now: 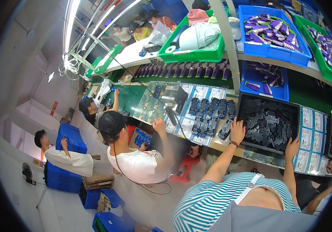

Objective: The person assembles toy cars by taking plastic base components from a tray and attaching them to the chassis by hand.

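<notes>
Both hands, left hand (237,131) and right hand (292,147) (seemingly open, empty), rest on the black tray (247,101).

Matt black plastic parts (268,123), glossy blue plastic bin (274,52)

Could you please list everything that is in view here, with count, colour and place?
black tray: one, black, on the bench under both hands, full of dark plastic parts
dark housings: over a dozen, black, in rows on sheets left of the tray
blue bins: two, blue, one above the other behind the tray, holding purple pieces
green bins: two, green, on the upper shelf
label sheets: several, blue and white, right of the tray
co-workers: several, left along the bench
left hand: one, at the tray's left edge
right hand: one, at the tray's front right corner
</notes>
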Motion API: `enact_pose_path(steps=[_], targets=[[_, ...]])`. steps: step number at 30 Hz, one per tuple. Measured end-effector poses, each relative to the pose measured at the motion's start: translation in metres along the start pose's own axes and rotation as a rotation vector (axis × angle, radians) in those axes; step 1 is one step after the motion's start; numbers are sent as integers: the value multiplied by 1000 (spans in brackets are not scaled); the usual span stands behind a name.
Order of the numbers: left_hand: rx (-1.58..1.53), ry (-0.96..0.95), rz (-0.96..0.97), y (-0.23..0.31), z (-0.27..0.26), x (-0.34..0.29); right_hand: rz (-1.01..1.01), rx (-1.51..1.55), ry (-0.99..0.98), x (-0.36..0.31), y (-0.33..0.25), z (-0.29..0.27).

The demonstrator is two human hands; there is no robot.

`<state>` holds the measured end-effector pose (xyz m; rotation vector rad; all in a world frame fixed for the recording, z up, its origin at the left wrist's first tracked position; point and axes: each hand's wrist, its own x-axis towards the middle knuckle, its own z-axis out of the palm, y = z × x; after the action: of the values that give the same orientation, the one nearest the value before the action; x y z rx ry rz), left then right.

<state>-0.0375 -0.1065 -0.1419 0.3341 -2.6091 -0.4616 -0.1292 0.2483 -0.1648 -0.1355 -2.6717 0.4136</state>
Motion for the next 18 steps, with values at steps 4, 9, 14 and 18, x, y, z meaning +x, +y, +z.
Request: enact_pose_path(steps=[4,9,14,18], targets=[[-10,20,-3,0,2,1,10,-5,-15,3,4,6],[-35,25,-4,-1,1,1,-12,-13,11,3,7,10],[-36,31,-8,-3,3,2,-23,-26,8,3,8,12],[-37,34,2,-1,3,2,-5,-23,-18,3,11,14]])
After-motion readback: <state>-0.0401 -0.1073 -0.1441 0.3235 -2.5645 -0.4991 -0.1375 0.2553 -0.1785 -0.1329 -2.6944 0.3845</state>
